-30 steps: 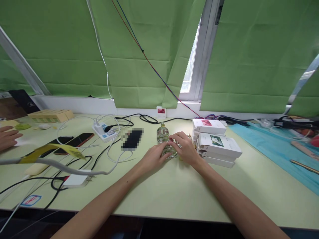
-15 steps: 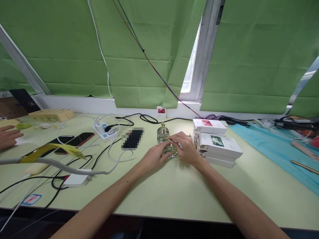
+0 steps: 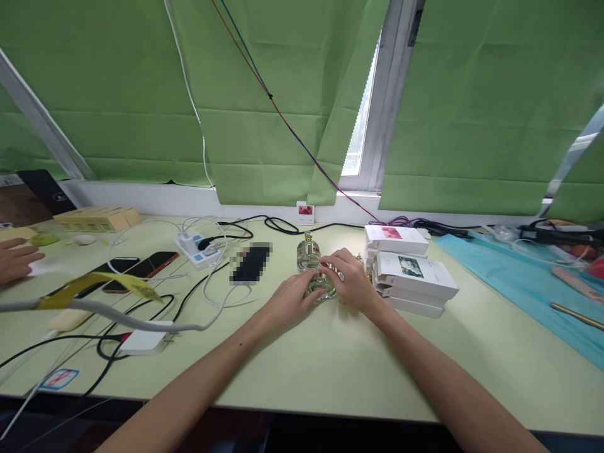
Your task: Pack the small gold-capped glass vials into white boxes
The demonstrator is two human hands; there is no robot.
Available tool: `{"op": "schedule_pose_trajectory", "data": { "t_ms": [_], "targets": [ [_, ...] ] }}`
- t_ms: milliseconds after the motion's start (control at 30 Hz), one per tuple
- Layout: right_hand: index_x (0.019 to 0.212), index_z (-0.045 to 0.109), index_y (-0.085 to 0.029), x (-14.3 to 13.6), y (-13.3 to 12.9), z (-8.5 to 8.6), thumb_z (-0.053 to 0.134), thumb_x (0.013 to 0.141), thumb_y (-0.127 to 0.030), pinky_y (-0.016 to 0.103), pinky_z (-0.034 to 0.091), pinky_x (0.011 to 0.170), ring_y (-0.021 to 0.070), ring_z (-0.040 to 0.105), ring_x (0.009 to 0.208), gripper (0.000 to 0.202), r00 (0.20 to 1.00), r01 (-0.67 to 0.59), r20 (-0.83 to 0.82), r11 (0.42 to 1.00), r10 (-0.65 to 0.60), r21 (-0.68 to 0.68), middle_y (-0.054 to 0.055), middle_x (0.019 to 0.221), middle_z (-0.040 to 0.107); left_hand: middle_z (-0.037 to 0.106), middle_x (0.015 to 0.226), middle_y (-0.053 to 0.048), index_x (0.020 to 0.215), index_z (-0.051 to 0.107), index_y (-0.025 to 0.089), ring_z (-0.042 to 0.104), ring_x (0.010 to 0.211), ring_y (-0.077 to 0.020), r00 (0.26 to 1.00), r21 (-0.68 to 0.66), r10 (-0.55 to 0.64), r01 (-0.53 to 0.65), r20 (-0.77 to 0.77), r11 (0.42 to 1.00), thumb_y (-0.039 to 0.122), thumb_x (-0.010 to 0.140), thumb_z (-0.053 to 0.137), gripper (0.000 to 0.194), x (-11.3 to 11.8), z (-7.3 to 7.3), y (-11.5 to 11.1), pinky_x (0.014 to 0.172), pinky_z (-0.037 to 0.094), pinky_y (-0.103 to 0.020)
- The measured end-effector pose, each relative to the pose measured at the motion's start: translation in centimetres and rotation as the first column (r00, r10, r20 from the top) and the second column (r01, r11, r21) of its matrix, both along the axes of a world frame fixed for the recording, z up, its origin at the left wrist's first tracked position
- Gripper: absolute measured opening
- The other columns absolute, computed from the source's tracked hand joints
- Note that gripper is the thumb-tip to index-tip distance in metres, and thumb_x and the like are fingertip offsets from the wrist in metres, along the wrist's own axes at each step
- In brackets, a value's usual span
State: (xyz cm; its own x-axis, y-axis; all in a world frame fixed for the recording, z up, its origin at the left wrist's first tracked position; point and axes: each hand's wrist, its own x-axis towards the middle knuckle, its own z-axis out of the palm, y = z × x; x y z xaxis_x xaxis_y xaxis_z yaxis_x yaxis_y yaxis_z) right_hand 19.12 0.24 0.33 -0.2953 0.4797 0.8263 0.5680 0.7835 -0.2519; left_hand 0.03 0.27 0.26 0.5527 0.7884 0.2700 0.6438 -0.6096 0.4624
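Note:
A clear glass perfume bottle (image 3: 322, 289) stands on the table between my two hands. My left hand (image 3: 296, 294) is closed round its left side, fingers at the top of the bottle. From the right, my right hand (image 3: 350, 279) grips the same bottle near its neck; the fingers of both hands meet there and hide the top. Just behind stands a second glass bottle (image 3: 308, 256) with a gold-coloured neck. Something gold shows partly behind my right hand, too covered to make out. White boxes (image 3: 418, 277) with flower pictures are stacked close to the right.
A pixelated dark phone-like object (image 3: 251, 263), a white power strip (image 3: 197, 250) and tangled cables lie to the left. Two phones (image 3: 141, 272) and another person's hand (image 3: 19, 259) are farther left. Blue sheeting (image 3: 514, 277) covers the right side. A small white box (image 3: 306, 214) stands at the back.

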Motion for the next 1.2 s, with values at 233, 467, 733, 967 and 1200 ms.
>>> {"op": "schedule_pose_trajectory", "data": {
  "t_ms": [233, 467, 733, 967, 1200],
  "targets": [
    [0.102, 0.066, -0.023, -0.03, 0.22, -0.12, 0.054, 0.099, -0.02, 0.037, 0.051, 0.073, 0.0224, 0.057, 0.085, 0.013, 1.0, 0.02, 0.011, 1.0, -0.021, 0.02, 0.007, 0.087, 0.063, 0.067, 0.078, -0.004, 0.12, 0.061, 0.018, 0.065, 0.074, -0.0237, 1.0, -0.004, -0.001, 0.001, 0.024, 1.0, 0.044, 0.097, 0.052, 0.036, 0.05, -0.02, 0.03, 0.064, 0.042, -0.029],
    [0.099, 0.065, -0.022, -0.07, 0.13, 0.01, 0.056, 0.098, -0.019, 0.036, 0.049, 0.071, 0.0224, 0.055, 0.083, 0.009, 0.999, 0.042, 0.02, 0.998, -0.043, 0.043, 0.006, 0.085, 0.062, 0.067, 0.075, -0.003, 0.12, 0.061, 0.02, 0.065, 0.073, -0.0231, 0.999, -0.002, -0.005, 0.006, 0.037, 1.0, 0.043, 0.097, 0.052, 0.034, 0.05, -0.06, -0.03, 0.065, 0.043, -0.029],
    [0.097, 0.065, -0.023, -0.14, 0.19, 0.0, 0.057, 0.099, -0.024, 0.037, 0.049, 0.071, 0.0231, 0.057, 0.083, 0.009, 0.997, 0.067, 0.025, 0.997, -0.068, 0.037, 0.006, 0.085, 0.064, 0.066, 0.076, -0.004, 0.121, 0.061, 0.019, 0.065, 0.074, -0.0239, 0.999, -0.002, -0.006, 0.006, 0.034, 1.0, 0.042, 0.096, 0.053, 0.035, 0.08, 0.0, -0.03, 0.066, 0.043, -0.03],
    [0.096, 0.066, -0.022, -0.09, 0.31, -0.16, 0.058, 0.098, -0.026, 0.037, 0.049, 0.071, 0.0231, 0.056, 0.082, 0.009, 0.996, 0.079, 0.032, 0.996, -0.08, 0.035, 0.007, 0.085, 0.064, 0.068, 0.077, -0.004, 0.12, 0.061, 0.019, 0.064, 0.071, -0.0232, 0.999, -0.013, -0.005, 0.006, 0.045, 1.0, 0.043, 0.096, 0.053, 0.035, 0.14, 0.11, -0.09, 0.067, 0.044, -0.03],
    [0.102, 0.068, -0.023, -0.11, -0.1, -0.09, 0.057, 0.099, -0.027, 0.039, 0.052, 0.076, 0.024, 0.058, 0.087, 0.012, 0.997, 0.077, 0.01, 0.997, -0.077, -0.005, 0.008, 0.09, 0.068, 0.067, 0.076, -0.003, 0.118, 0.061, 0.019, 0.065, 0.071, -0.0229, 0.998, -0.008, -0.013, 0.013, 0.054, 1.0, 0.043, 0.095, 0.053, 0.034, 0.06, -0.1, 0.06, 0.066, 0.044, -0.03]
  ]
}}
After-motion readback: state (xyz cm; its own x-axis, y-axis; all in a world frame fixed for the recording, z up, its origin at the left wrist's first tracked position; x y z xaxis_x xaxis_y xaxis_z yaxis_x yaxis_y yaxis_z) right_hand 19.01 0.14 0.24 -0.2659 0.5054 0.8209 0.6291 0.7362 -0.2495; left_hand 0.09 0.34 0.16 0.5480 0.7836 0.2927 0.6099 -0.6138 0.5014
